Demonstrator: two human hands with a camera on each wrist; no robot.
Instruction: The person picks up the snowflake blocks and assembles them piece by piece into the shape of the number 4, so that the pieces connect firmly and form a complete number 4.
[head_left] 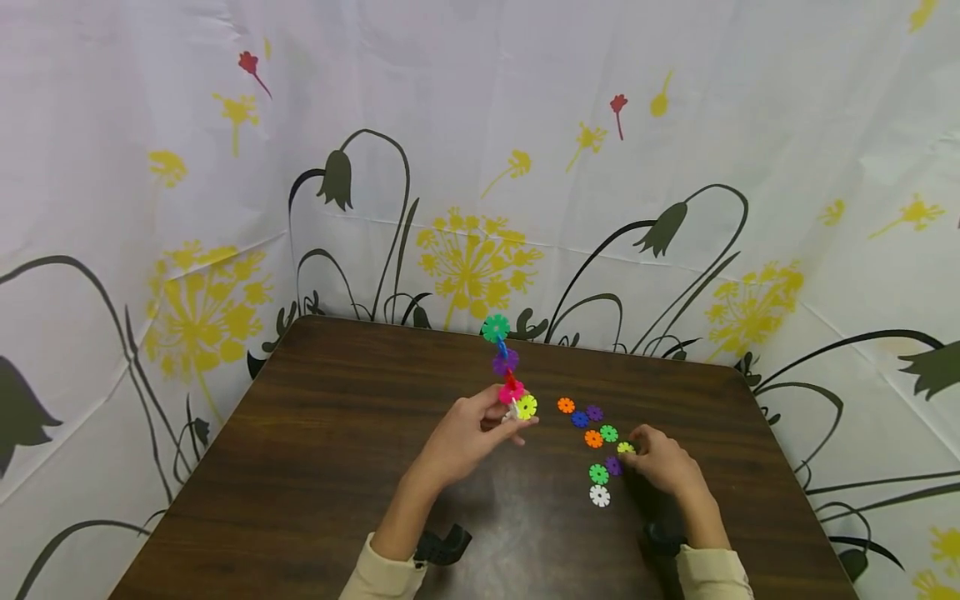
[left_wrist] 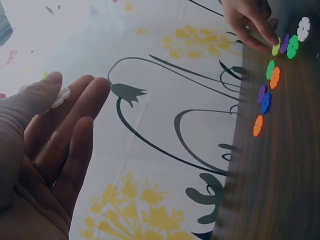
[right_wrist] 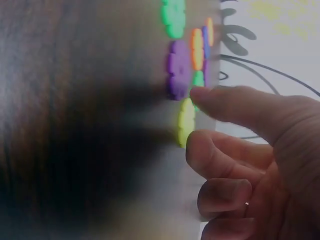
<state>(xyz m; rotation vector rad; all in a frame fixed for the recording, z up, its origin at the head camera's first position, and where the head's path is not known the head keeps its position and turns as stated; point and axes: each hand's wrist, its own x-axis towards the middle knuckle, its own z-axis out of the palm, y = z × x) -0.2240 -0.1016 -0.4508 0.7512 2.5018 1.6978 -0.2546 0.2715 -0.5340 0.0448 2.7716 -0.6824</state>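
Observation:
My left hand [head_left: 471, 433] pinches a white notched plastic disc [head_left: 512, 412] between thumb and fingers. A chain of linked snowflake discs rises from it: a yellow disc [head_left: 527, 407], a pink disc [head_left: 512, 392], a red one, a purple disc [head_left: 506, 361], a blue one and a green disc [head_left: 496, 327] on top. On the table, my right hand [head_left: 663, 460] is at a loose yellow disc [right_wrist: 186, 122]. Its thumb and index fingertips lie apart at the disc's edge, the other fingers curled. A purple disc [right_wrist: 178, 70] lies beside the yellow one.
Loose discs lie between the hands on the brown table [head_left: 337, 400]: orange discs [head_left: 566, 405], a blue disc [head_left: 580, 419], green discs [head_left: 598, 473], purple ones and a white disc [head_left: 600, 496]. A flower-printed curtain [head_left: 450, 125] hangs behind the table's far edge.

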